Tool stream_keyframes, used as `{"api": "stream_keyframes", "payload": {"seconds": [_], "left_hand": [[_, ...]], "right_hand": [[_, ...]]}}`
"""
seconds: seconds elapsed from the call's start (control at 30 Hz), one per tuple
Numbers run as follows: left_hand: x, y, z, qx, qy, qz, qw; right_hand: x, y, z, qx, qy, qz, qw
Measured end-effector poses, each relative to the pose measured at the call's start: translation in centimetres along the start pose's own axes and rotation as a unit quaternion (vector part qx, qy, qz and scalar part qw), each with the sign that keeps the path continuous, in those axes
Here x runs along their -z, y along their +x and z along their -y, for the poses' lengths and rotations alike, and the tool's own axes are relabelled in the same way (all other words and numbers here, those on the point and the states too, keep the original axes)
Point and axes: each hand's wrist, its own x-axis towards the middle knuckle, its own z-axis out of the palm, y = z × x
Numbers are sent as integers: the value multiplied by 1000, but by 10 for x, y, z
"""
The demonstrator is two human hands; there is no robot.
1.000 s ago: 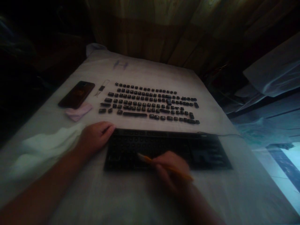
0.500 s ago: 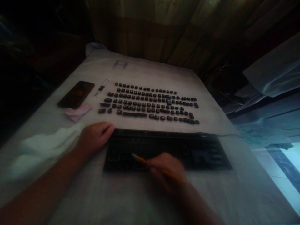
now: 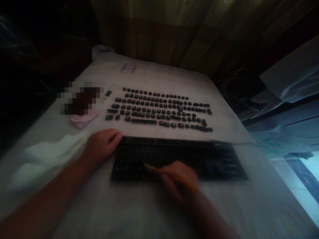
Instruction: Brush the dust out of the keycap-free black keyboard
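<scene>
Basically, right hand (image 3: 178, 177) fingers pinch a thin stick (image 3: 152, 169), light and probably rigid; left hand (image 3: 102, 144), fingers loosely curled and holding nothing, braces the stiff keyboard frame (image 3: 211, 162) corner.

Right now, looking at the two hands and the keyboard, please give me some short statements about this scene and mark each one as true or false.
1. The right hand holds a thin orange-handled tool over the keyboard base. True.
2. The left hand lifts the keyboard base off the white cloth. False: it rests at the base's left far corner, and the base lies flat.
3. The loose keycaps lie in rows beyond the base. True.
4. The keycaps are piled in a bowl. False: they lie spread on the cloth.
</scene>
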Motion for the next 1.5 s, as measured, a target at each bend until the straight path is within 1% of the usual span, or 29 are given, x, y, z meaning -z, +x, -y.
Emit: {"api": "stream_keyframes", "payload": {"seconds": [0.1, 0.27, 0.33, 0.43, 0.5, 0.53, 0.6, 0.67, 0.77, 0.87, 0.97, 1.07, 1.23, 1.3, 1.5], "left_hand": [[-1, 0, 0, -2, 2, 4, 1000], [-1, 0, 1, -1, 8, 5, 1000], [0, 0, 1, -3, 9, 6, 1000], [0, 0, 0, -9, 7, -1, 1000], [1, 0, -1, -16, 2, -6, 1000], [1, 0, -1, -18, 0, -7, 1000], [1, 0, -2, -21, 0, -8, 1000], [2, 0, -2, -21, 4, -8, 1000], [3, 0, -3, -23, 6, -6, 1000], [3, -1, -3, -26, -3, -2, 1000], [2, -1, -3, -33, -11, -4, 999], [1, -1, -2, -35, -13, -6, 999], [0, -2, 0, -35, -17, -4, 999], [0, -2, -1, -36, -18, -5, 999], [1, -2, -2, -30, -17, 0, 999]], "right_hand": [[-3, -1, -2, 10, 9, -8, 1000], [-4, -2, -4, -7, 22, -6, 1000], [-4, -3, -4, -30, 42, -34, 998], [-3, -3, -2, -91, 67, -103, 988], [1, 1, 2, -115, 61, -125, 984], [4, 4, 5, -117, 50, -123, 984], [8, 11, 12, -81, 11, -101, 992], [10, 19, 17, -51, -1, -91, 995], [6, 27, 19, -30, -9, -90, 995], [0, 27, 16, -15, -10, -67, 998], [-3, 25, 14, -11, -8, -30, 999], [-6, 23, 13, -9, -3, -11, 1000], [-16, 18, 8, 1, 8, -25, 1000], [-19, 17, 6, 0, 11, -21, 1000], [-19, 18, 7, -13, 20, -7, 1000]]}}
